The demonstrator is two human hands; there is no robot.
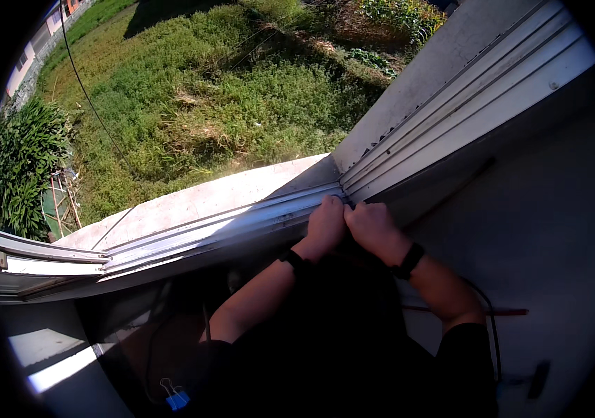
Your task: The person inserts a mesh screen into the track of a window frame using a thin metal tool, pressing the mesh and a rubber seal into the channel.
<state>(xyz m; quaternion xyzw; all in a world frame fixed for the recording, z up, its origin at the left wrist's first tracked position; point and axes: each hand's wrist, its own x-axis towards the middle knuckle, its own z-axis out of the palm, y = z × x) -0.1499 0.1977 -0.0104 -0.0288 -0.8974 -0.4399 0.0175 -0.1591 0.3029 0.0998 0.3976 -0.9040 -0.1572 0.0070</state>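
Observation:
My left hand (326, 221) and my right hand (371, 227) are side by side at the inner corner of a white window frame, where the sill track (220, 226) meets the upright side track (464, 104). Both hands are closed, with the fingers curled and the knuckles nearly touching. Whatever they grip, if anything, is hidden under the fingers. A dark band (296, 263) circles my left wrist and another dark band (409, 260) my right.
Beyond the sill ledge (200, 188) lies a grassy plot far below. A sliding sash (46, 266) stands at the left. A blue binder clip (177, 399) shows at the lower left; a red rod (513, 312) lies by the right wall. A dark cable (95, 104) hangs outside.

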